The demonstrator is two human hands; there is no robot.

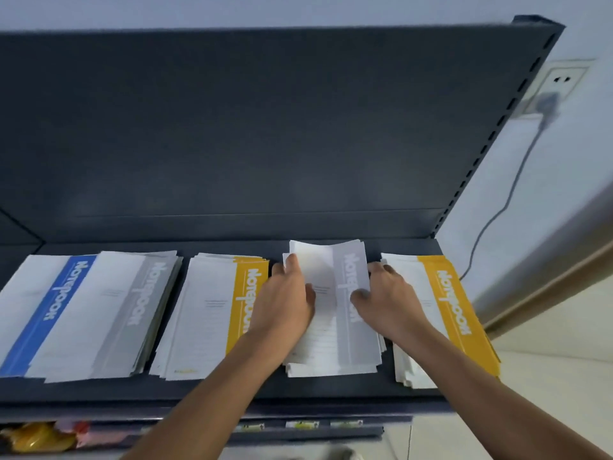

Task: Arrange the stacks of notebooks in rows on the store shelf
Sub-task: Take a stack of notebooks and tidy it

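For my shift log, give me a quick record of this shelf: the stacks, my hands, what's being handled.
shelf: dark shelf, five notebook stacks in one row
order from left: blue stack, left grey stack, left yellow stack, held grey stack, right yellow stack
left hand: grips held grey stack's left edge
right hand: grips its right edge
overlap: left grey stack lies partly on blue stack

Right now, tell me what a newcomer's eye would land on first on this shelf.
First the hands: the left hand and right hand grip the sides of the grey-striped notebook stack, right of centre on the dark shelf. Next come the colour bands: the right yellow-striped stack, the left yellow-striped stack and the blue-striped stack at far left. On the wall at upper right, a wall socket trails a cable.
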